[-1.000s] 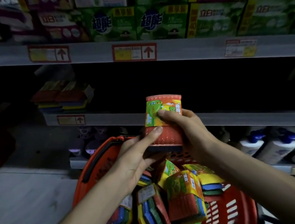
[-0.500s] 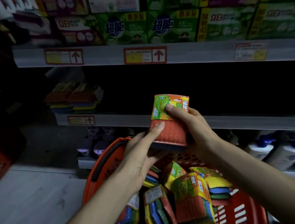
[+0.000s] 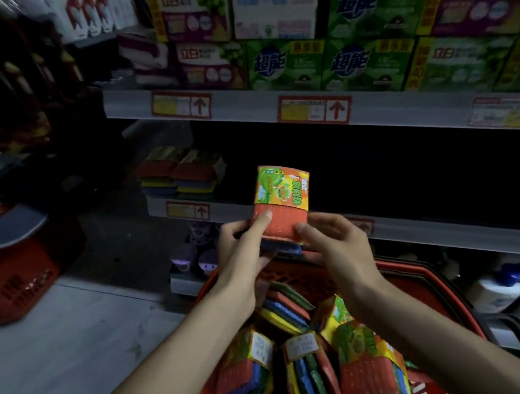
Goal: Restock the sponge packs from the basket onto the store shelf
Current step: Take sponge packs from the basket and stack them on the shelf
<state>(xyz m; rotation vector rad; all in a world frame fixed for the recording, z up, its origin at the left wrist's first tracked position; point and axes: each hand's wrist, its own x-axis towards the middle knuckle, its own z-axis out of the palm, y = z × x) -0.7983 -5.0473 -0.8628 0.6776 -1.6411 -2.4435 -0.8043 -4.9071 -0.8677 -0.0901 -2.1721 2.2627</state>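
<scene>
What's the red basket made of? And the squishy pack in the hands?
The basket looks like hard, slightly shiny plastic: its moulded walls have rows of slots. The pack seems to be stacked sponges with a rough, speckled orange top, under a glossy printed wrapper, likely paper or film.

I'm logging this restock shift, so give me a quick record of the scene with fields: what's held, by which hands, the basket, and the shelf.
held item: sponge pack, upright, above the basket
left hand: grips the pack's lower left
right hand: grips the pack's lower right
basket: red, several sponge packs inside
shelf: stacked sponge packs at its left end, dark beyond
</scene>
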